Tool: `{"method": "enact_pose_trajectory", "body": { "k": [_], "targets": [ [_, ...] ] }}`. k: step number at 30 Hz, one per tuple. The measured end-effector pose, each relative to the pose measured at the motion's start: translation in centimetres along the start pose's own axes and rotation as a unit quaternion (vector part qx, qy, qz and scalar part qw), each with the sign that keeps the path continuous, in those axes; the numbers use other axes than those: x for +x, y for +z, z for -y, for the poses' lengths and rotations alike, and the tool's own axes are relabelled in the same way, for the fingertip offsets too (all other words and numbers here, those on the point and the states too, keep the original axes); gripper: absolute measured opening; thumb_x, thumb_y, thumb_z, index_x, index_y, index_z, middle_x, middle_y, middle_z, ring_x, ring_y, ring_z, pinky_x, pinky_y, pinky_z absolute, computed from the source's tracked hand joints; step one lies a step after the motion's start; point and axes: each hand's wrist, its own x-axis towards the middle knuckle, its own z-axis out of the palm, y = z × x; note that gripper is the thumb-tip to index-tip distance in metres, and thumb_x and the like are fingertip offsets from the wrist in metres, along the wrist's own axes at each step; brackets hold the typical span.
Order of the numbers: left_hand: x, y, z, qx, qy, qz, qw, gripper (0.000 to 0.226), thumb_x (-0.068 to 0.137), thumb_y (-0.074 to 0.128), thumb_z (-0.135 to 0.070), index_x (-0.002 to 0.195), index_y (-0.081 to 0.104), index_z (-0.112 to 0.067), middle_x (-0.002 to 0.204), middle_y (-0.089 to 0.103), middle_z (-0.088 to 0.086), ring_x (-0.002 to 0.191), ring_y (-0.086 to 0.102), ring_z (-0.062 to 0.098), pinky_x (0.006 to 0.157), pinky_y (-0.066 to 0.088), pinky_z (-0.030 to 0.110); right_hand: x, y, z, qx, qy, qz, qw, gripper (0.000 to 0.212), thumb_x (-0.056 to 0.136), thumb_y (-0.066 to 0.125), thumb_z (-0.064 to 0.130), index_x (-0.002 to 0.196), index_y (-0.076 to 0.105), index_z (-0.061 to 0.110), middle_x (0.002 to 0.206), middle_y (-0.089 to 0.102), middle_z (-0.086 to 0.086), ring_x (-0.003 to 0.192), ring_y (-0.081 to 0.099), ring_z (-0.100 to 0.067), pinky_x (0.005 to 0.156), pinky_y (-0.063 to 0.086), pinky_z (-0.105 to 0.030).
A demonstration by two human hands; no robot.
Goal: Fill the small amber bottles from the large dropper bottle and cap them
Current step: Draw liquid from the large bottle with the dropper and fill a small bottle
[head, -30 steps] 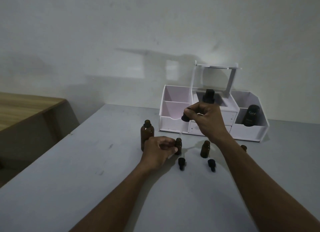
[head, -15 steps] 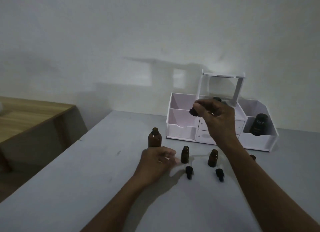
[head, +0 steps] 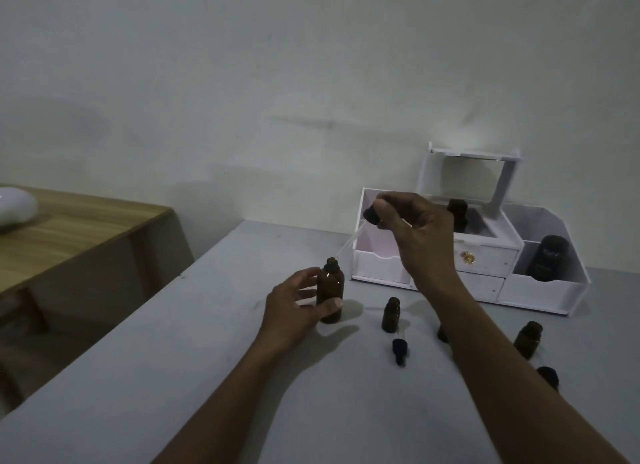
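Note:
The large amber bottle (head: 330,287) stands uncapped on the grey table (head: 173,377). My left hand (head: 298,307) curls around it, thumb on its front. My right hand (head: 412,228) holds the dropper (head: 372,217) by its black bulb above and to the right of that bottle, its glass tube slanting down-left toward the neck. A small amber bottle (head: 391,314) stands open right of the large one. Another small bottle (head: 528,339) stands right of my right forearm, and a third (head: 442,333) is mostly hidden behind it. Two black dropper caps (head: 399,351) (head: 549,377) lie in front.
A white desk organiser (head: 540,290) with drawers and a raised mirror stands at the back against the wall, holding a dark jar (head: 549,259) and a dark bottle (head: 457,214). A wooden table (head: 69,235) with a white object (head: 15,207) is at the left.
My left hand let go of the small bottle and moved left onto the large bottle. My right hand lifted the dropper away from the small bottle and swung it left.

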Motion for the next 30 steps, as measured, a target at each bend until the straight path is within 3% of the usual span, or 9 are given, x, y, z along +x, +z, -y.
{"method": "enact_pose_trajectory", "body": {
  "k": [2, 5, 10, 15, 18, 23, 30],
  "targets": [
    [0.3, 0.0, 0.3, -0.021, 0.01, 0.017, 1.0, 0.062, 0.069, 0.086, -0.029, 0.125, 0.06, -0.027, 0.12, 0.067, -0.006, 0.108, 0.064, 0.012, 0.091, 0.052, 0.026, 0.1, 0.3, -0.2, 0.0, 0.002, 0.005, 1.0, 0.017, 0.09, 0.071, 0.019, 0.105, 0.074, 0.012, 0.09, 0.076, 0.004, 0.085, 0.073, -0.009, 0.083, 0.06, -0.027],
    [0.5, -0.2, 0.8, -0.043, 0.016, 0.016, 0.999, 0.051, 0.069, 0.086, -0.021, 0.113, 0.063, -0.035, 0.105, 0.07, -0.013, 0.098, 0.067, 0.004, 0.08, 0.053, 0.016, 0.3, 0.6, -0.2, -0.014, -0.003, 0.022, 1.0, 0.013, 0.09, 0.071, 0.022, 0.102, 0.073, 0.018, 0.089, 0.075, 0.008, 0.086, 0.073, -0.007, 0.084, 0.059, -0.024],
    [0.3, -0.4, 0.7, -0.049, 0.027, 0.02, 0.998, 0.045, 0.075, 0.082, -0.014, 0.108, 0.062, -0.036, 0.094, 0.064, -0.03, 0.082, 0.063, -0.018, 0.065, 0.045, 0.002, 0.3, 2.0, -0.2, -0.042, -0.01, 0.07, 0.997, 0.009, 0.09, 0.07, 0.023, 0.099, 0.072, 0.023, 0.082, 0.071, 0.02, 0.082, 0.069, 0.007, 0.075, 0.051, -0.004],
    [0.2, -0.6, 1.0, -0.052, 0.032, 0.021, 0.998, 0.044, 0.076, 0.082, -0.018, 0.105, 0.062, -0.042, 0.094, 0.065, -0.031, 0.085, 0.065, -0.014, 0.067, 0.047, 0.004, -1.0, 3.4, -1.7, -0.061, 0.006, 0.113, 0.992, 0.013, 0.09, 0.071, 0.023, 0.101, 0.074, 0.017, 0.081, 0.073, 0.015, 0.079, 0.069, 0.007, 0.068, 0.046, 0.0],
    [0.2, -0.6, 0.9, -0.044, 0.034, 0.021, 0.998, 0.043, 0.077, 0.082, -0.023, 0.11, 0.061, -0.04, 0.098, 0.065, -0.029, 0.088, 0.064, -0.011, 0.071, 0.048, 0.006, -1.7, 3.9, -3.0, -0.103, 0.016, 0.139, 0.985, 0.012, 0.089, 0.071, 0.026, 0.1, 0.075, 0.022, 0.082, 0.07, 0.021, 0.078, 0.067, 0.008, 0.069, 0.047, -0.001],
    [0.1, -0.5, 1.0, -0.047, 0.038, 0.017, 0.998, 0.042, 0.076, 0.081, -0.024, 0.11, 0.061, -0.04, 0.099, 0.065, -0.025, 0.089, 0.063, -0.01, 0.069, 0.048, 0.004, -2.2, 4.2, -4.2, -0.129, 0.033, 0.154, 0.979, 0.014, 0.09, 0.072, 0.026, 0.102, 0.076, 0.02, 0.091, 0.072, 0.012, 0.081, 0.065, 0.008, 0.072, 0.045, -0.002],
    [0.1, -0.5, 0.9, -0.056, 0.036, 0.018, 0.998, 0.042, 0.076, 0.082, -0.02, 0.105, 0.062, -0.042, 0.09, 0.066, -0.033, 0.084, 0.065, -0.014, 0.065, 0.046, 0.004, -2.1, 4.6, -3.9, -0.132, 0.036, 0.145, 0.98, 0.004, 0.089, 0.072, 0.022, 0.087, 0.075, 0.023, 0.078, 0.067, 0.018, 0.073, 0.064, 0.008, 0.068, 0.045, -0.003]
  ]
}}
